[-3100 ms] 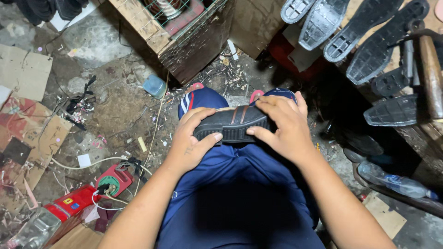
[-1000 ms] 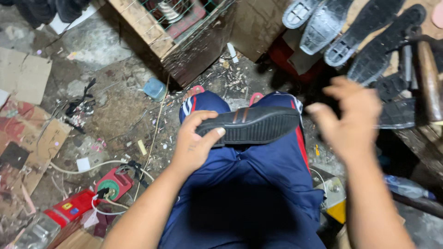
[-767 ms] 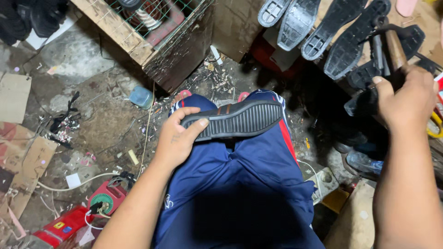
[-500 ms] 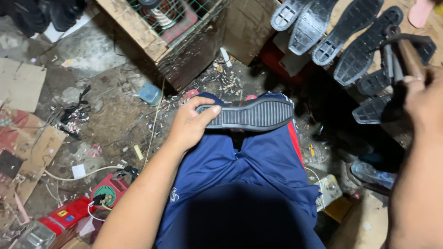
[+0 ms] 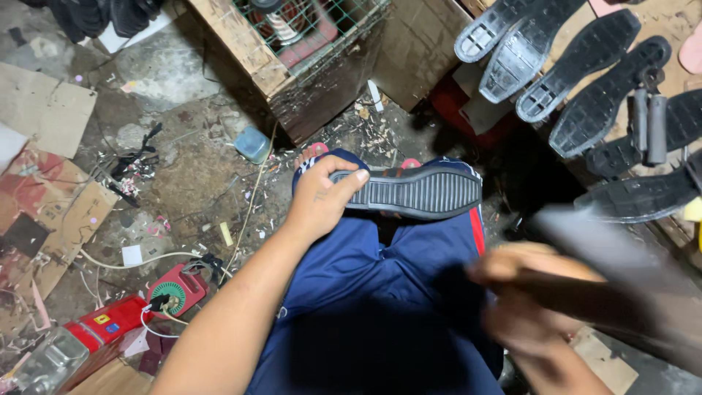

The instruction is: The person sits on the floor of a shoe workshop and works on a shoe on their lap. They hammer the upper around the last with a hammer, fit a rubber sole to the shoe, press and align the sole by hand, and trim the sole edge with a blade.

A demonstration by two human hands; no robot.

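Left hand [image 5: 322, 201]: you grip the black shoe sole [image 5: 413, 192] at its left end.
Sole axis: left-right across your lap.
Right hand [image 5: 537, 307]: blurred, near-right, clutching a long tool [image 5: 614, 256].

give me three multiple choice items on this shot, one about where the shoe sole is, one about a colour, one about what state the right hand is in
1. Where does the black shoe sole rest?
A. on the floor
B. across the person's knees
C. in the wooden crate

2. What colour are the trousers under it?
A. dark blue with a red side stripe
B. grey
C. green

3. What is the right hand doing?
A. lying flat and open on the lap
B. closed around a blurred long-handled tool
C. pinching the sole's toe end

Answers:
1 B, the sole lies across the knees, gripped at one end by the left hand.
2 A, the cloth is navy and a red stripe runs down the side by the knee.
3 B, the fingers wrap a dark handle, though motion blur hides what kind of tool it is.
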